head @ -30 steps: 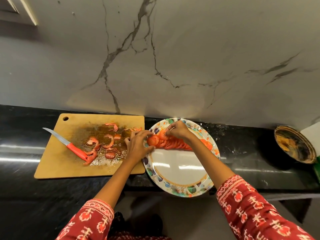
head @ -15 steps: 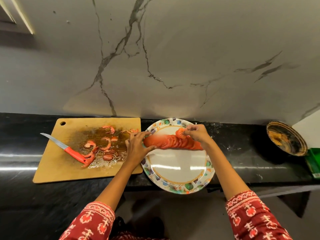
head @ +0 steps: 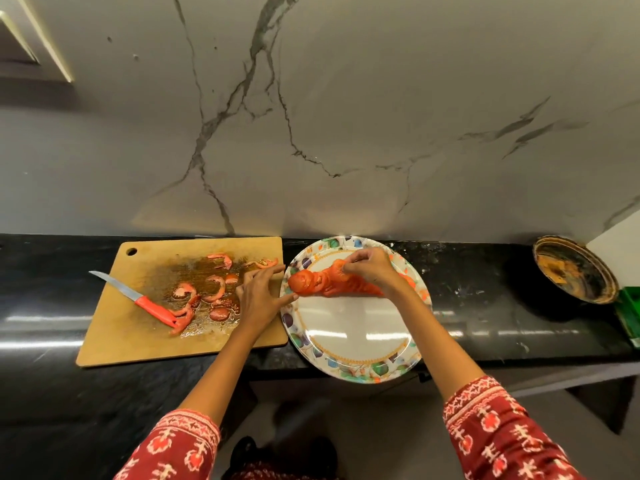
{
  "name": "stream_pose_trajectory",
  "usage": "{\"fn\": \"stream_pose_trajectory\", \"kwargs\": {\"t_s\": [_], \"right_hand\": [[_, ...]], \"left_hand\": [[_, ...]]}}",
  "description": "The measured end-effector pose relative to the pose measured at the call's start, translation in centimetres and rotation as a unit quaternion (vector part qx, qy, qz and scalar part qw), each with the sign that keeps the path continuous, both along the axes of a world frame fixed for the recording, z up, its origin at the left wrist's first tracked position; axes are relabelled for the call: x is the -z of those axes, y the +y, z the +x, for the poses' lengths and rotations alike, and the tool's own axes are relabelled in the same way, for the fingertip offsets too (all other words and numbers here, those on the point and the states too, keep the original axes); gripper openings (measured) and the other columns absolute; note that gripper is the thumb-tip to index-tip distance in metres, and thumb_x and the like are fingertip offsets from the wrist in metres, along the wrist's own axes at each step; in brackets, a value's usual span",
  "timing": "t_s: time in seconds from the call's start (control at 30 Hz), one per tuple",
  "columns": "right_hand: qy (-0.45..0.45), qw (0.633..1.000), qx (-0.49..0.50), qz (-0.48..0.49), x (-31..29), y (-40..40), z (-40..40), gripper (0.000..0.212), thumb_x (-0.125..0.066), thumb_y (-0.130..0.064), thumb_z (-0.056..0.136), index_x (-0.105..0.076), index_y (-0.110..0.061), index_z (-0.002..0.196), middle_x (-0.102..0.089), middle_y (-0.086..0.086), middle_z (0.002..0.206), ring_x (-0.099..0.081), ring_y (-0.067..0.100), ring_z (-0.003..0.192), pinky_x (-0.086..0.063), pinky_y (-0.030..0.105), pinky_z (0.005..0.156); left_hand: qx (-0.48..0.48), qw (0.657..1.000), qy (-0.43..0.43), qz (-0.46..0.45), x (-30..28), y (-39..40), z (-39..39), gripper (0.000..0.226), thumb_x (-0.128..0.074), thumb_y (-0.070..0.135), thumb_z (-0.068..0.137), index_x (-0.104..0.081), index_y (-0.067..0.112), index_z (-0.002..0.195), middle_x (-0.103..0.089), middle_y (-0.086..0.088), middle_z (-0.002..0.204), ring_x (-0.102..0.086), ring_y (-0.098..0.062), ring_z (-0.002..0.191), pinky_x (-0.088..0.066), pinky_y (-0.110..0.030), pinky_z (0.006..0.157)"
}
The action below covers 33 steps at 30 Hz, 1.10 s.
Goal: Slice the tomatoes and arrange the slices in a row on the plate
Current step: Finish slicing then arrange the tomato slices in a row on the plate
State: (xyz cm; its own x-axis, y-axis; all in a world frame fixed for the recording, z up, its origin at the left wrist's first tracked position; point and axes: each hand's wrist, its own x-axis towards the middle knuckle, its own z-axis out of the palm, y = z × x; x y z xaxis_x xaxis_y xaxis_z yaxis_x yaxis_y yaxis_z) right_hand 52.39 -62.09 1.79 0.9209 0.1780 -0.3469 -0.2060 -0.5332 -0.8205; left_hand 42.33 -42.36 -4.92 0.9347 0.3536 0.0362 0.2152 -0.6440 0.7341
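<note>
A row of overlapping tomato slices [head: 320, 284] lies across the far part of the floral-rimmed white plate [head: 349, 341]. My right hand [head: 372, 270] rests over the row's middle, fingertips pinching a slice there. My left hand [head: 259, 292] sits at the plate's left rim, fingers spread, its fingertips near the row's left end; it holds nothing. Tomato scraps [head: 207, 292] and juice lie on the wooden cutting board [head: 114, 327]. A red-handled knife [head: 138, 299] lies on the board, blade pointing far left.
The black counter [head: 485, 306] runs left to right under a marble wall. A dirty dark bowl [head: 575, 270] stands at the far right, with a green object [head: 628, 313] beside it. The plate overhangs the counter's near edge.
The right hand slid left along the row from its right end to its middle. The left hand stayed at the plate's left rim. The row lies flatter and longer than before.
</note>
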Motion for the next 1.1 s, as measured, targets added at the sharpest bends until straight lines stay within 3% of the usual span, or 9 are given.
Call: {"fn": "stream_pose_trajectory", "kwargs": {"t_s": [0.1, 0.17, 0.33, 0.6, 0.83, 0.97, 1.1], "right_hand": [[-0.005, 0.999, -0.044, -0.011, 0.4, 3.5, -0.4, 0.02, -0.073, 0.001, 0.072, -0.065, -0.015, 0.063, -0.064, 0.006, 0.074, -0.06, 0.019, 0.079, -0.053, 0.04, 0.084], [-0.003, 0.997, -0.067, -0.039, 1.0, 5.4, -0.8, 0.007, -0.074, -0.006, 0.073, -0.07, -0.011, 0.075, -0.065, 0.006, 0.082, -0.059, 0.018, 0.083, -0.053, 0.037, 0.082], [-0.024, 0.99, -0.079, -0.116, 2.2, 7.6, -1.4, 0.018, -0.077, -0.015, 0.073, -0.075, -0.008, 0.089, -0.07, 0.007, 0.101, -0.061, 0.019, 0.097, -0.049, 0.029, 0.079], [-0.059, 0.988, -0.073, -0.12, 1.4, 6.8, -0.9, 0.012, -0.07, -0.016, 0.08, -0.074, -0.008, 0.089, -0.069, 0.006, 0.093, -0.061, 0.019, 0.091, -0.054, 0.037, 0.084], [-0.075, 0.984, -0.096, -0.127, 1.9, 8.4, -1.4, 0.014, -0.069, -0.02, 0.082, -0.073, -0.008, 0.088, -0.07, 0.007, 0.092, -0.059, 0.014, 0.083, -0.05, 0.032, 0.075], [-0.091, 0.984, -0.064, -0.14, 2.8, 8.9, -2.2, 0.015, -0.07, -0.023, 0.081, -0.075, -0.009, 0.083, -0.072, 0.007, 0.084, -0.058, 0.013, 0.073, -0.045, 0.027, 0.065], [-0.113, 0.99, 0.044, -0.077, 2.2, 4.6, -1.3, 0.018, -0.06, -0.018, 0.089, -0.073, -0.005, 0.091, -0.069, 0.002, 0.085, -0.06, 0.015, 0.079, -0.044, 0.025, 0.071]], "left_hand": [[0.002, 1.0, 0.001, -0.003, 0.1, 0.8, -0.2, 0.067, -0.081, 0.032, 0.066, -0.054, 0.024, 0.127, -0.055, 0.0, 0.128, -0.038, -0.023, 0.119, -0.03, -0.038, 0.091], [0.003, 1.0, 0.001, -0.005, 0.1, 1.1, -0.3, 0.066, -0.081, 0.034, 0.067, -0.054, 0.025, 0.126, -0.057, 0.001, 0.126, -0.04, -0.022, 0.116, -0.032, -0.038, 0.089], [0.01, 1.0, -0.001, -0.003, 0.4, 0.8, -0.3, 0.061, -0.078, 0.033, 0.07, -0.054, 0.025, 0.126, -0.065, 0.006, 0.113, -0.046, -0.019, 0.111, -0.023, -0.031, 0.079], [0.003, 1.0, 0.003, 0.006, 0.8, 0.2, 0.6, 0.06, -0.076, 0.034, 0.072, -0.053, 0.027, 0.127, -0.067, 0.006, 0.108, -0.047, -0.018, 0.109, -0.021, -0.031, 0.079], [-0.019, 0.999, -0.02, -0.028, 0.1, 0.6, -0.2, 0.062, -0.078, 0.033, 0.069, -0.054, 0.026, 0.125, -0.069, 0.009, 0.102, -0.048, -0.016, 0.105, -0.02, -0.03, 0.077], [-0.018, 0.999, -0.019, -0.021, 0.0, 0.2, -0.4, 0.058, -0.077, 0.032, 0.071, -0.055, 0.024, 0.124, -0.07, 0.007, 0.1, -0.049, -0.016, 0.106, -0.02, -0.03, 0.077], [-0.025, 0.999, -0.01, 0.031, 0.1, -0.3, -0.1, 0.048, -0.078, 0.031, 0.069, -0.065, 0.023, 0.115, -0.07, -0.002, 0.099, -0.053, -0.021, 0.101, -0.021, -0.031, 0.077]]}}
